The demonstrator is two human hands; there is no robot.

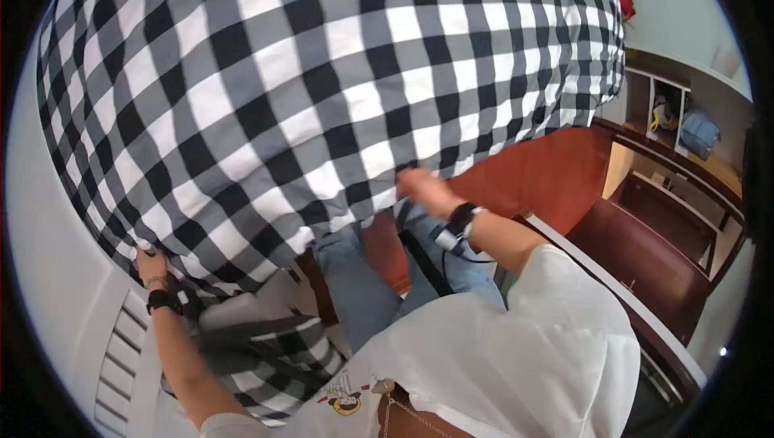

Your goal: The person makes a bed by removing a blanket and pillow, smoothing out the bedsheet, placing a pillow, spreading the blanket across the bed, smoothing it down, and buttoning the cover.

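A puffy duvet [322, 75] in black, grey and white checks fills the upper part of the head view. At the lower left, my left hand [151, 267] is closed on the duvet's near corner, with a dark band on the wrist. My right hand [427, 193] is at the near edge of the duvet, in front of my legs; it is slightly blurred, with its fingers curled in at the cloth. A dark watch [463, 220] is on that wrist. A matching checked pillow [282, 357] lies below my left hand, partly hidden by my arm.
A white slatted bed rail [121, 365] is on the left. Red-brown wood [532, 180] shows under the duvet. On the right stand a dark red cabinet [645, 256] and a shelf holding a blue bag [699, 133]. A red flower [626, 7] shows beyond the bedding.
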